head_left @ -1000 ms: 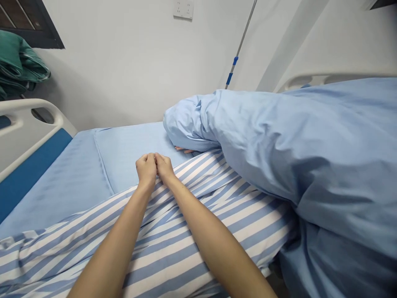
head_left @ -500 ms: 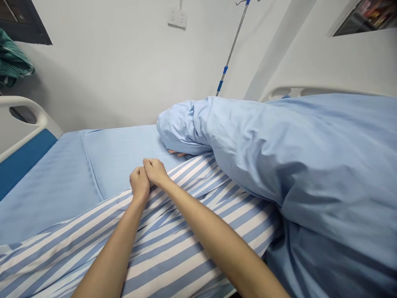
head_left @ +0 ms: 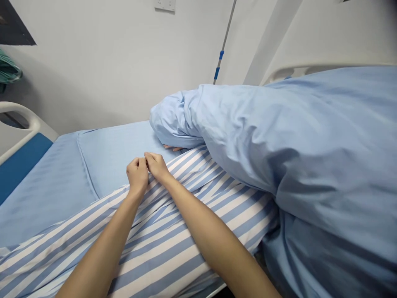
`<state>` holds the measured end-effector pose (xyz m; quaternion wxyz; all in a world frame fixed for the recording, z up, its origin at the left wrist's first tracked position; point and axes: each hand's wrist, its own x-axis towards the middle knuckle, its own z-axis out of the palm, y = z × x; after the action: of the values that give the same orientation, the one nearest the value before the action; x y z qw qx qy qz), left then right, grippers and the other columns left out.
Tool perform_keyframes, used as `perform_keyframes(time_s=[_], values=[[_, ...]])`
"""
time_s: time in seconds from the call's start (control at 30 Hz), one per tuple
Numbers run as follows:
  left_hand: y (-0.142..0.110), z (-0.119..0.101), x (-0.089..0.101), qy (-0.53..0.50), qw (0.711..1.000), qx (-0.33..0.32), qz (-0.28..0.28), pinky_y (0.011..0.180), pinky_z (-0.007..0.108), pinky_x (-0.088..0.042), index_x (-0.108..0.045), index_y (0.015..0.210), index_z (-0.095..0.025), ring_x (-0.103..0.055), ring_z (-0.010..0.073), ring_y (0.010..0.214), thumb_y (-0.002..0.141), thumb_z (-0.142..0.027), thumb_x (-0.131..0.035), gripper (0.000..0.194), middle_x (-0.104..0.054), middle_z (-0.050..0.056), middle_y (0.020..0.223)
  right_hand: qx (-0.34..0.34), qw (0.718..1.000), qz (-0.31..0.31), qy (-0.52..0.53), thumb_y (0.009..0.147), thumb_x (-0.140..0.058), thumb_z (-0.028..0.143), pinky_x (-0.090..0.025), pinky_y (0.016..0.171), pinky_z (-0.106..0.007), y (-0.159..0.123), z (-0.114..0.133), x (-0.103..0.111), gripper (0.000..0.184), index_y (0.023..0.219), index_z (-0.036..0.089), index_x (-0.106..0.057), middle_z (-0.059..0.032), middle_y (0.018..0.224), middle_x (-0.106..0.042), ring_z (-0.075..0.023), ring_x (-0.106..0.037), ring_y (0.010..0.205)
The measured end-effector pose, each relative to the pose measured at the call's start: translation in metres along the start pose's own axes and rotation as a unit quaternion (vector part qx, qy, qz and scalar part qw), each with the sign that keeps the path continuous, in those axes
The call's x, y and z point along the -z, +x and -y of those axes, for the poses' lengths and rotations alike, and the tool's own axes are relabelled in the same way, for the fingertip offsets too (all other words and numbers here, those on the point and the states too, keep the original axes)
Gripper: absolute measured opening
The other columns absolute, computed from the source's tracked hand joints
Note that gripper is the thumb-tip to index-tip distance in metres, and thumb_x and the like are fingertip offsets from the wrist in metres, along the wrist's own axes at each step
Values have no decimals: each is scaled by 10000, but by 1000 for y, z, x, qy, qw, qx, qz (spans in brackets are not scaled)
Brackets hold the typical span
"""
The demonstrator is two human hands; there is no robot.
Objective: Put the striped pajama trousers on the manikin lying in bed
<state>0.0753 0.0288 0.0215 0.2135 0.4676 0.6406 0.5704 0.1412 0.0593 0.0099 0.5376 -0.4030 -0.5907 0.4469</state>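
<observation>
My left hand (head_left: 137,174) and my right hand (head_left: 156,166) are side by side at the far edge of a blue-and-white striped garment (head_left: 173,244). Both have their fingers curled in, thumb sides close together. Whether cloth is caught inside them is hidden. The garment appears to cover a body lying across the bed. Over its right part lies a bunched light blue quilt (head_left: 242,124). Fingertips of another hand (head_left: 173,147) poke out under the quilt's left end, just beyond my right hand.
A light blue sheet (head_left: 120,142) covers the mattress beyond the hands. At the left stands a white and blue bed end board (head_left: 23,145). A metal pole (head_left: 228,31) with blue joints rises behind the quilt, near the wall, which carries a socket (head_left: 165,5).
The view has tilted down and shifted slightly right. My two hands have stayed together at the garment's edge, with a small dark gap now showing between them.
</observation>
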Motion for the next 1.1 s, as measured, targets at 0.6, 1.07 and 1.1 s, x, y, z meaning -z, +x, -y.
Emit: perform_keyframes(time_s=[0.6, 1.07, 1.1], values=[[-11, 13, -25, 29, 997, -15, -73, 521, 240, -249, -296, 518, -200, -314, 86, 515, 784, -283, -370, 289, -321, -60, 490, -46, 999, -3, -23, 794, -402, 340, -290, 493, -211, 9, 0, 9, 328, 509, 199, -322, 55, 492, -316, -84, -330, 513], [-8, 0, -29, 2, 1000, 9, -3, 501, 228, -245, -348, 494, -192, -311, 84, 508, 754, -277, -391, 276, -342, -56, 473, -10, 1000, -14, -10, 815, -397, 356, -255, 475, -212, 7, 2, 22, 344, 524, 199, -301, 59, 494, -291, -77, -301, 500], [-6, -5, -31, -10, 1000, 12, 1, 497, 225, -245, -361, 493, -189, -309, 82, 508, 744, -270, -399, 266, -345, -57, 472, -4, 1000, -27, -9, 820, -390, 348, -258, 478, -211, 7, 5, 25, 341, 525, 198, -306, 59, 494, -293, -78, -304, 501]])
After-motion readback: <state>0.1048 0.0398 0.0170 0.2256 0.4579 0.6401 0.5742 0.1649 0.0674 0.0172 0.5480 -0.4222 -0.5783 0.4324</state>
